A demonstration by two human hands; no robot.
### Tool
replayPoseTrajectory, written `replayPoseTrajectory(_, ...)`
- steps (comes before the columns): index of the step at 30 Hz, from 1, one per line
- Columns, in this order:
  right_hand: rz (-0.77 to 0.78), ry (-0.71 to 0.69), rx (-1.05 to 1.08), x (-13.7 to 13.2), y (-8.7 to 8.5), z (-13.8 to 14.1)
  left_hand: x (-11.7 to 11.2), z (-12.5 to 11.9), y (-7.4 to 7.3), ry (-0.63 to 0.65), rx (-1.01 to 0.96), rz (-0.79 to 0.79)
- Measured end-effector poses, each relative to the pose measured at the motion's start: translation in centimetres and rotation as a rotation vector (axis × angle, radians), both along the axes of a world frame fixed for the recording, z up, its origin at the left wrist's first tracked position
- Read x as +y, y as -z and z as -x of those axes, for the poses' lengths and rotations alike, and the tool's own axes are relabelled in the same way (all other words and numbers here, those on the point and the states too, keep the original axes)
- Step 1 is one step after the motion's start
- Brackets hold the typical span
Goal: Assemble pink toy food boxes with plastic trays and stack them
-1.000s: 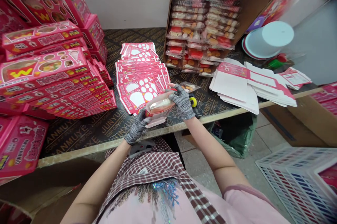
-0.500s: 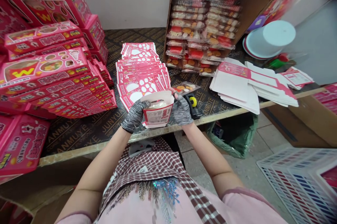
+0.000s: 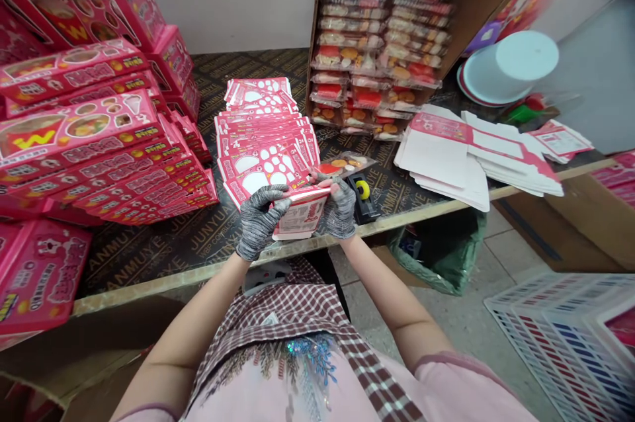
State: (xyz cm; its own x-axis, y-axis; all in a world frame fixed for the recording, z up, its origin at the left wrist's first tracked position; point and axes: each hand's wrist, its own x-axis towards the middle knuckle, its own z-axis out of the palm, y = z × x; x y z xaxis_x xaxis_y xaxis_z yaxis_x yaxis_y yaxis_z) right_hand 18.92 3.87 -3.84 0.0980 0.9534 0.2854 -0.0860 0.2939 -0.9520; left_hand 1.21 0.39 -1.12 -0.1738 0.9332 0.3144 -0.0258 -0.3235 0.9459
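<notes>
My left hand and right hand, both in grey knit gloves, grip a pink-and-white carton from either side, at twelve o'clock, over the desk edge. White plastic crate at four o'clock on the floor. Tape dispenser just right of my right hand, at one o'clock; clear snack packet just behind it. Pink card blanks stacked at twelve. Pink boxes piled at ten. Flat white-backed sheets at two. Packaged snacks shelved farther off at one.
</notes>
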Motion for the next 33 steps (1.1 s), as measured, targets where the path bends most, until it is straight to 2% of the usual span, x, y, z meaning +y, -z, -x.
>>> replayPoseTrajectory(3, -0.068, 0.097, -0.091, 0.0, -0.6, -0.4, 0.4, 1.2, -0.3, 0.012, 0.084, 0.042)
replayPoseTrajectory(7, -0.055, 0.072, -0.157, 0.6, -1.4, -1.1, 0.8, 1.6, -0.7, 0.035, 0.147, 0.070)
replayPoseTrajectory(11, -0.028, 0.039, -0.170, 0.9, -1.9, -1.8, 0.4, 1.7, -0.8, 0.059, 0.287, 0.009)
replayPoseTrajectory(14, -0.041, -0.019, -0.207, 0.6, -1.5, -2.4, 0.2, 2.6, -0.1, 0.068, 0.429, -0.066)
replayPoseTrajectory(17, -0.118, -0.106, -0.263, -0.1, -0.2, -2.6, 0.4, 3.0, 0.3, 0.044, 0.625, -0.175)
replayPoseTrajectory(20, -0.188, -0.116, -0.305, -0.8, 0.7, -2.6, 1.0, 2.0, -0.3, 0.085, 0.886, -0.252)
replayPoseTrajectory(22, -0.212, -0.109, -0.335, -1.4, 0.6, -3.1, 1.3, 1.0, -1.2, 0.141, 1.054, -0.247)
replayPoseTrajectory(24, -0.229, -0.040, -0.385, -1.9, 0.3, -4.7, 1.5, 0.5, -2.3, 0.161, 1.174, -0.228)
replayPoseTrajectory(25, -0.227, 0.045, -0.414, -2.1, 0.2, -6.0, 1.5, 0.5, -2.7, 0.150, 1.208, -0.223)
replayPoseTrajectory(27, -0.189, 0.289, -0.478, -2.4, 0.7, -9.5, 1.6, 1.0, -3.3, 0.111, 1.230, -0.234)
replayPoseTrajectory(29, -0.082, 0.501, -0.566, -2.6, 2.0, -13.4, 1.7, 1.4, -3.3, 0.084, 1.227, -0.243)
replayPoseTrajectory(31, 0.068, 0.546, -0.668, -2.5, 3.9, -16.6, 1.7, 1.3, -2.8, 0.091, 1.243, -0.237)
replayPoseTrajectory(33, 0.192, 0.477, -0.722, -2.1, 5.7, -18.5, 1.7, 0.8, -1.9, 0.103, 1.263, -0.240)
